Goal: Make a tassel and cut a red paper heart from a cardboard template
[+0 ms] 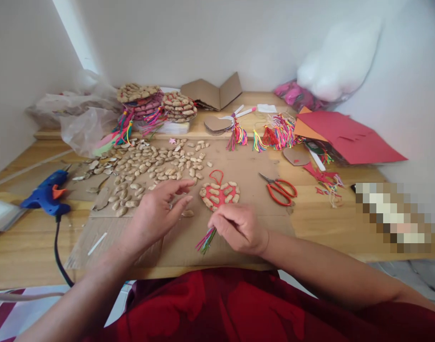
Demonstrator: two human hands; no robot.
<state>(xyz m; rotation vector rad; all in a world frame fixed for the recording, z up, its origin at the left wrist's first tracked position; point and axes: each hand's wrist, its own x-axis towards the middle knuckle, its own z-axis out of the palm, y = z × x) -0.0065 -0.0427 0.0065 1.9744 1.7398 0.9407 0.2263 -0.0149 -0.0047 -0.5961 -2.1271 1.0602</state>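
Observation:
A red heart-shaped ornament (221, 194) with peanuts stuck on it lies on the cardboard sheet (253, 166), a red loop at its top. My right hand (239, 228) is closed at the heart's lower end, around a tassel (206, 241) of coloured threads whose ends hang out below the fist. The heart's lower tip is hidden by that hand. To the left, my left hand (165, 204) hovers with thumb and fingers apart and nothing between them. Loose peanuts (149, 159) spread beyond it, and one lies just right of its thumb.
A blue glue gun (48, 192) lies at the left, its cord running off the front edge. Red-handled scissors (279, 188) rest right of the heart. Behind are stacked peanut ornaments (178, 107), tassels (279, 130), cardboard hearts (217, 124) and red paper sheets (349, 135).

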